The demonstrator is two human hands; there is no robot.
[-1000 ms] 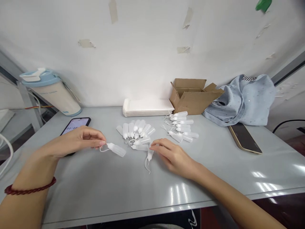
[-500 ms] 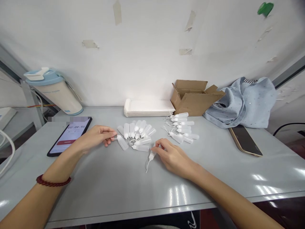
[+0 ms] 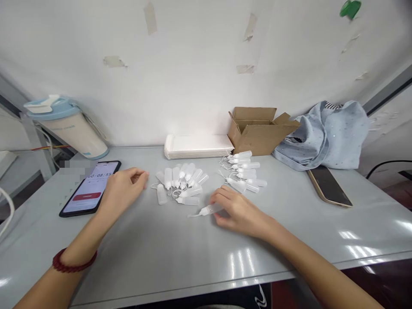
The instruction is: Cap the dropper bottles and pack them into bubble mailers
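Observation:
My right hand [image 3: 240, 210] is shut on a small translucent squeeze bottle [image 3: 206, 210] with a thin, tube-like white tip that points left; my fingers hide its rear end. My left hand [image 3: 126, 185] is beside the phone, fingers curled together with nothing seen in them. Nearest to it lies a loose squeeze bottle [image 3: 161, 194], a short gap away. Between my hands is a pile of similar bottles [image 3: 183, 176], their tips tangled toward the middle. Beyond my right hand lies a second group of bottles [image 3: 246, 173], pointing mostly to the right.
A stack of white flat pieces [image 3: 199, 146] lies by the wall, next to an open cardboard box [image 3: 265, 137]. A blue cloth bag [image 3: 337, 137] partly covers a phone [image 3: 330, 186]. On the left are a phone showing a timer [image 3: 88, 195] and a tumbler [image 3: 75, 128].
My left hand has let go of a bottle's tip and drawn back left; that bottle now lies more upright in view. The bottle in my right hand has swung from pointing down to pointing left.

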